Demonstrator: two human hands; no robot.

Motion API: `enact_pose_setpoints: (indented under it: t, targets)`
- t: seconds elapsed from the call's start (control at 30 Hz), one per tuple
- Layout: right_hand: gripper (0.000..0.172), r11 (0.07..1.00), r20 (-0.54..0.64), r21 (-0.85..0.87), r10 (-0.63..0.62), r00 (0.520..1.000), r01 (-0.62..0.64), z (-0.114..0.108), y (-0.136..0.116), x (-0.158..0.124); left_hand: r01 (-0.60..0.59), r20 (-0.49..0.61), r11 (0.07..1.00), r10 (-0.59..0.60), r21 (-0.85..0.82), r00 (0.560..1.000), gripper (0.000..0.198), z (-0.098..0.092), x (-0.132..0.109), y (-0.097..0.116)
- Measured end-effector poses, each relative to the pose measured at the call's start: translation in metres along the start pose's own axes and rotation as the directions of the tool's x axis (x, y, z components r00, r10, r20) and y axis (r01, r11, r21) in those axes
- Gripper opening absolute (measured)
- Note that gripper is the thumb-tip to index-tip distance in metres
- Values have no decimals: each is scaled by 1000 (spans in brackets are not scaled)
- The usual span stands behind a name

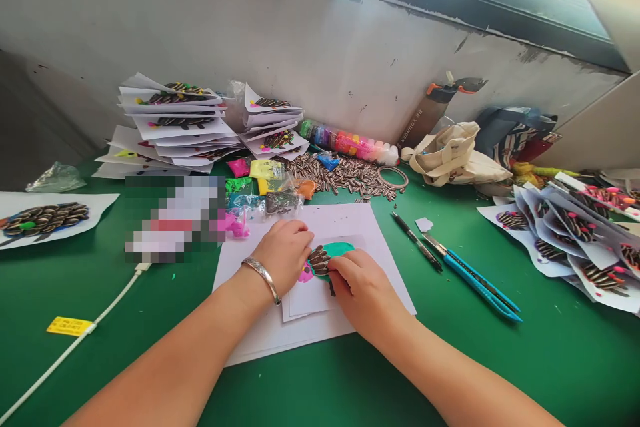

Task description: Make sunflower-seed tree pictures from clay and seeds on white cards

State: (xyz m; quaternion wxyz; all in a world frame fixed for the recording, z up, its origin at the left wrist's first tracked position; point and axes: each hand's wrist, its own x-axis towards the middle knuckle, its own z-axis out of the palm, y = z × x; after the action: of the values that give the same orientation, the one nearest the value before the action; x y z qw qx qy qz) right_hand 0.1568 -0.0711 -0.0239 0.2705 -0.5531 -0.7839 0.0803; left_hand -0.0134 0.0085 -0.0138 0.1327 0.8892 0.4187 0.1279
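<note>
A small white sheet (300,307) lies on larger white paper (250,340). It carries a green clay shape (340,249), a pink clay piece (305,272) and several striped sunflower seeds (319,260) set in the clay. My left hand (285,257), wearing a silver bracelet (263,277), rests at the left of the picture. Its fingers are bent together by the seeds, and their tips are partly hidden. From the right, my right hand (367,287) pinches a seed at the edge of the seed rows, its thumb and index finger closed over the green clay.
Behind the paper lie loose sunflower seeds (345,173) and clay packets (270,173). To the right are a pen (417,242) and a blue-handled tool (480,283). Seed pictures are stacked at the back left (185,123) and right (565,227). A white cable (65,353) runs at left.
</note>
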Motion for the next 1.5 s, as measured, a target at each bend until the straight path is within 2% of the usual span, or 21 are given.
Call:
enact_pose_setpoints:
  t: [0.2, 0.3, 0.4, 0.8, 1.1, 1.5]
  targets:
    - [14, 1000, -29, 6, 7, 1000, -7, -8, 4, -3, 0, 8, 1000, 0, -8, 1000, 20, -1, 0, -1]
    - [15, 999, 1, -36, 24, 1000, -24, -12, 7, -4, -1, 10, 1000, 1, -11, 1000, 20, -1, 0, -1]
    - [18, 998, 32, -56, 23, 999, -21, -10, 9, -4, -4, 7, 1000, 4, -6, 1000, 20, -1, 0, -2]
    - [18, 997, 34, -64, 39, 999, -37, -8, 12, -5, 13, 18, 1000, -13, -14, 1000, 20, -2, 0, 0]
    - [19, 993, 44, -116, 19, 999, -14, -6, 9, -3, -15, -23, 1000, 15, -8, 1000, 20, 1, -1, -3]
    - [18, 997, 44, -61, 44, 998, -41, -7, 8, -2, -5, -8, 1000, 5, -10, 1000, 22, 0, 0, -2]
